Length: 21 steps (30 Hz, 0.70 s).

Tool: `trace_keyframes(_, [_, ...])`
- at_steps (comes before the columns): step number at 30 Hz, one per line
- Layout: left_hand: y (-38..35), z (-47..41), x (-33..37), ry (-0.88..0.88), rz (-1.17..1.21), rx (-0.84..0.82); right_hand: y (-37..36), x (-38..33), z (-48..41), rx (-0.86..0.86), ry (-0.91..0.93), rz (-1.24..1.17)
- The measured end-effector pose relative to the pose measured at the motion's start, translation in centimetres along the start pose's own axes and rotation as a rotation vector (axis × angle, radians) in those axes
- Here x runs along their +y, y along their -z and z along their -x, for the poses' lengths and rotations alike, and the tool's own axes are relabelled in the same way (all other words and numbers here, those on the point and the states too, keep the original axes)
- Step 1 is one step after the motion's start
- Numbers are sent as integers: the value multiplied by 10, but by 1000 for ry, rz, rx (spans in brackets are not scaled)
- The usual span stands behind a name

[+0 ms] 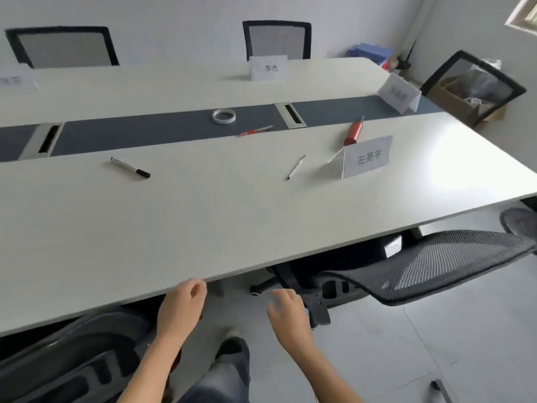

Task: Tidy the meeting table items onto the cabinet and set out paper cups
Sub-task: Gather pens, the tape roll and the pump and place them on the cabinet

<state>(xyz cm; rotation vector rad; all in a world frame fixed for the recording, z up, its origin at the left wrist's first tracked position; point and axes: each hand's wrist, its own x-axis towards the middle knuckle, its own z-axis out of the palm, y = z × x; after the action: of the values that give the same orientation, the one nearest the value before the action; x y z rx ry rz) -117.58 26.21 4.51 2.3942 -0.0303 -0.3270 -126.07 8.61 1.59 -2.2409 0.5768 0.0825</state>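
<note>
Standing at the near edge of the meeting table [203,216], the person holds both hands low in front of the body, and neither hand carries anything. No cabinet and no paper cups are visible.

Far ahead of the right hand [286,311] and a little to its right stands the nearest name card [366,156], a folded paper tent. It looks very light and easy to bend, so it is probably best pinched softly at the top fold. Just beyond this card lies a red cylinder tool [353,132]; it seems stiff and may roll, so a grip around its middle would be safe. Ahead of both hands, on the dark centre strip, lies a tape roll [223,116], light and rigid, easy to lift by its rim. Just nearer than the roll is a red pen [256,130], and a slim pen [296,166] lies ahead of the right hand. Ahead of the left hand [182,308], somewhat to its left, lies a black-capped marker [130,167]. These are thin and smooth, and would need a fingertip pinch at mid-length.

The left hand is loosely curled, its fingers close to the table edge; whether they touch it is not clear. The right hand is half open and relaxed, beside an office chair [421,266].
</note>
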Motion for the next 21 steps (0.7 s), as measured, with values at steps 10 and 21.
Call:
trace_keyframes(10, [-1,-172,54,-91,-172,117,15,-44,-125,115,-50,42])
trace_keyframes(21, [-47,-230,49,-75,-384,11,56,-33,-221,91,-128,154])
